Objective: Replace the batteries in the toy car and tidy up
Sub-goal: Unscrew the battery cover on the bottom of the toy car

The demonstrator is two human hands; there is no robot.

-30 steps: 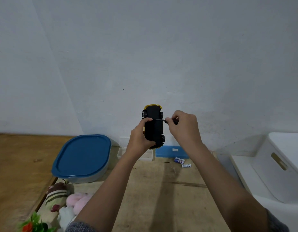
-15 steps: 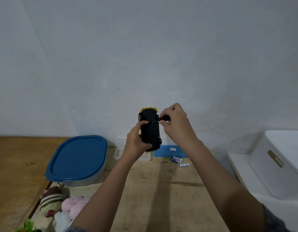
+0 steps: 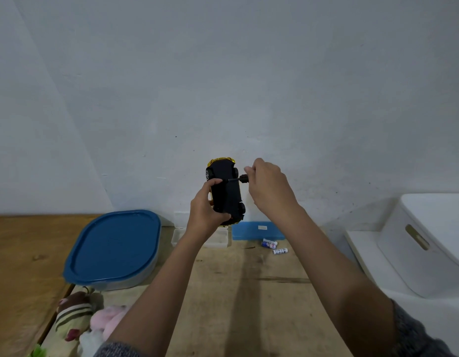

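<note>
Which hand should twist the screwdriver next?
The right hand. It pinches the small black screwdriver, tip against the black underside of the yellow toy car; the left hand grips that car.

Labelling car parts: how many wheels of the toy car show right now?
3 on the car: upper-left wheel, upper-right wheel, lower-right wheel. A fourth is probably hidden behind the left hand.
</note>
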